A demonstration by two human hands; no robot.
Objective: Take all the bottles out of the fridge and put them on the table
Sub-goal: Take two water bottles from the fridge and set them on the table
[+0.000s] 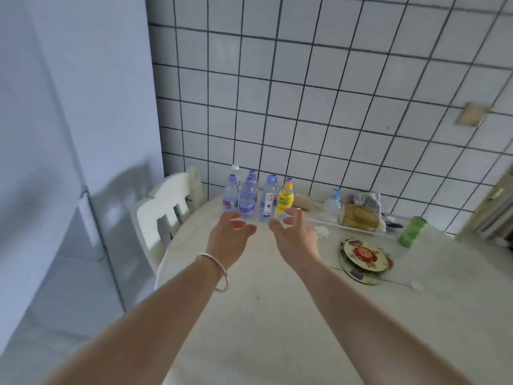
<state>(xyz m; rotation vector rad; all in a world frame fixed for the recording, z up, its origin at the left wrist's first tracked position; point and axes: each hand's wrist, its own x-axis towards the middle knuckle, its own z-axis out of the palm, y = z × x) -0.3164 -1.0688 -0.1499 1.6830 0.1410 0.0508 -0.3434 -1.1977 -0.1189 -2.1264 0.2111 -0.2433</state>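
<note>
Several bottles stand upright in a cluster at the far left of the pale table (263,301), close to the tiled wall. Most are clear water bottles with blue caps, such as the front one (247,202) and a taller one (268,200). A yellow bottle (284,202) stands at the cluster's right. My left hand (230,237), with a silver bracelet at the wrist, hovers just in front of the front water bottle with fingers loosely spread and holds nothing. My right hand (297,234) hovers in front of the yellow bottle, likewise empty. The fridge (55,162) fills the left side, its door closed.
A white chair (163,209) stands between the fridge and the table. On the table's right lie a decorated plate (363,258), a green cup (410,232), a tray with packaged food (358,215) and a pump bottle (333,204). A tiled wall rises behind.
</note>
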